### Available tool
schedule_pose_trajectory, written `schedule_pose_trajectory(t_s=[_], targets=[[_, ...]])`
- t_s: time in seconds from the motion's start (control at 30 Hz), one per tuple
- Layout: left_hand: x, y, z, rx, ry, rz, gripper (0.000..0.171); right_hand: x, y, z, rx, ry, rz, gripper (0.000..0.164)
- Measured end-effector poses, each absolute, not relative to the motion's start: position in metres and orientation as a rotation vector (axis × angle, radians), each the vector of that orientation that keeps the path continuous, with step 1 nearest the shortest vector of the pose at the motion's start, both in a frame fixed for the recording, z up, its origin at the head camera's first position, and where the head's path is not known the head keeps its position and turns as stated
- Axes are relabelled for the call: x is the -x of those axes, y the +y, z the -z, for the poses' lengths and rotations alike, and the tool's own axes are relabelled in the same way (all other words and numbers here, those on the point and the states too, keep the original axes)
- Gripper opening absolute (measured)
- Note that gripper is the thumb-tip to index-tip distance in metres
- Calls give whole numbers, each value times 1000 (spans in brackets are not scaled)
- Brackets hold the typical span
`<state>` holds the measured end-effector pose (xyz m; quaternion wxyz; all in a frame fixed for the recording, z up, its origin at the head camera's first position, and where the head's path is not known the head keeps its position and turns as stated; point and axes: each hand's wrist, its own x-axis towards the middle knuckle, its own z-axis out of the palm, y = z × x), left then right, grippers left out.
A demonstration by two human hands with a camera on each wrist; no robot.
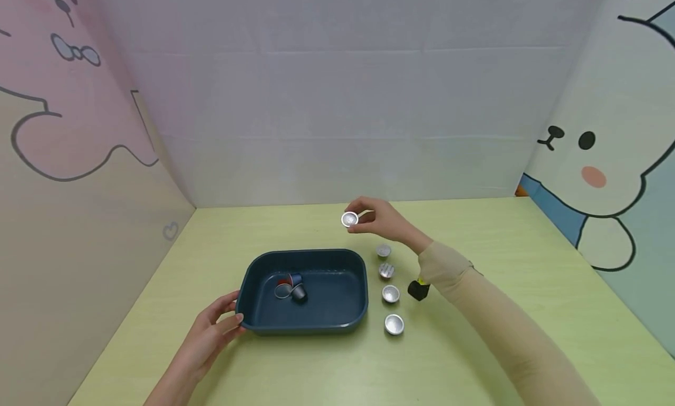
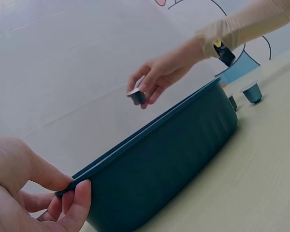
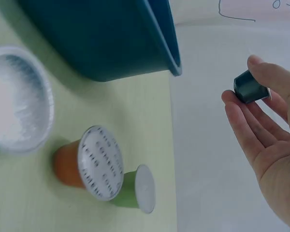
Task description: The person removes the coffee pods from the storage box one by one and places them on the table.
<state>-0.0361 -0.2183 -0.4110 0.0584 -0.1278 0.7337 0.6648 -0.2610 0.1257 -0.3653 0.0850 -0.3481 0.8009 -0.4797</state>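
My right hand (image 1: 381,219) is raised beyond the far right corner of the dark blue tray (image 1: 303,331). Between thumb and fingers it pinches a coffee capsule (image 3: 251,87) with a dark teal body, its silver lid turned toward the head camera. The left hand (image 1: 211,331) holds the tray's near left corner, thumb over the rim (image 2: 117,153) and fingers beneath it. Several capsules lie together in the left part of the tray, among them a dark grey one (image 1: 299,293) and a blue one (image 1: 296,279).
Right of the tray, several capsules stand lid up in a row, including an orange one (image 3: 67,164) and a green one (image 3: 126,189). A black device (image 1: 419,290) is strapped to the right wrist. White and printed panels enclose the pale green table (image 1: 474,359).
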Motion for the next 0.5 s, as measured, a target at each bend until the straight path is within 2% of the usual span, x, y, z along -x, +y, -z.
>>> schedule_pose_trajectory(t_s=[0.5], targets=[[34,-217,411,381,2220,-2015,59,251,168,379,861,2519,1436,39]])
